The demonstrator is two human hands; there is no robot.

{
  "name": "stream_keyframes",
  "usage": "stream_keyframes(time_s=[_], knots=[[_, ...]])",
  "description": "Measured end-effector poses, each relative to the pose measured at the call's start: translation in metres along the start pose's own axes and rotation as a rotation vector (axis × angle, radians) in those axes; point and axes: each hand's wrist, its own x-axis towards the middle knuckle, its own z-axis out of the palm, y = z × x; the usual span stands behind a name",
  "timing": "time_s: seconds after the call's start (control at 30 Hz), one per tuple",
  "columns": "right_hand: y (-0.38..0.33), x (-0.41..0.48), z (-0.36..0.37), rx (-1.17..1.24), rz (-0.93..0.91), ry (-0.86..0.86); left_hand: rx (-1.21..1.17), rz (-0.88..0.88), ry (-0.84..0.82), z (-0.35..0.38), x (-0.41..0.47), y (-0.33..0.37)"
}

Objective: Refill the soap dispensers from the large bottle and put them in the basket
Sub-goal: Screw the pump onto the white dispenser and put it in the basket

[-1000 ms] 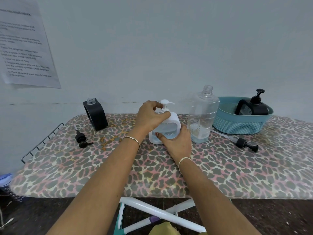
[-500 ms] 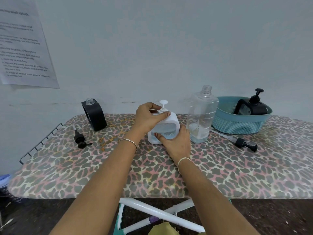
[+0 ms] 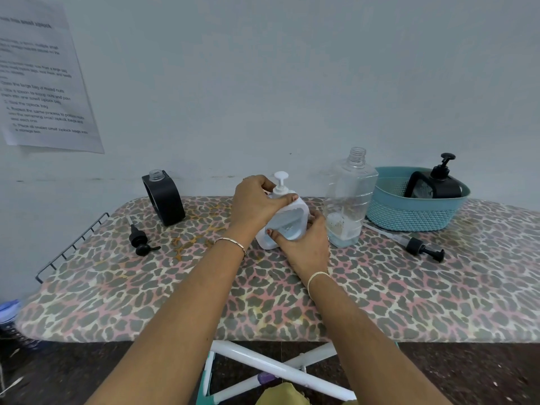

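Note:
A white soap dispenser [image 3: 292, 222] stands mid-board, its white pump [image 3: 281, 182] set in the neck. My left hand [image 3: 257, 204] grips the pump collar at its top. My right hand [image 3: 306, 247] holds the dispenser's lower front. Just to the right stands the large clear bottle [image 3: 349, 200], uncapped, with a little liquid at the bottom. A teal basket [image 3: 409, 213] at the back right holds a black dispenser [image 3: 438, 182] with its pump on. At the back left stands another black dispenser [image 3: 164, 197], uncapped, and its black pump [image 3: 140, 239] lies on the board nearby.
The work surface is a leopard-print ironing board [image 3: 175, 287] against a pale wall. A long black pump with tube [image 3: 420, 248] lies in front of the basket. A wire rack [image 3: 70, 247] sticks out at the left end. A printed sheet [image 3: 43, 83] hangs on the wall.
The white pump head has turned under my left hand, its spout swinging from pointing right to facing away. My right hand and the dispenser body have stayed in place.

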Motion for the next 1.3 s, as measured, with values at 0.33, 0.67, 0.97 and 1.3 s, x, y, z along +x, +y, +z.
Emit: stream_keyframes(time_s=[0.33,0.67,0.97,1.3], knots=[[-0.006,-0.009,0.001,0.032,-0.202,-0.124,0.082,-0.097,0.172,0.009,-0.004,0.007],[-0.005,-0.003,0.008,-0.100,-0.269,-0.179,0.079,-0.103,0.141,0.009,-0.008,0.010],[-0.007,-0.005,0.008,-0.101,-0.219,-0.198,0.122,-0.095,0.164,0.010,-0.010,0.010],[-0.010,-0.009,0.005,-0.177,-0.240,-0.206,0.104,-0.082,0.183,0.014,-0.012,0.011]])
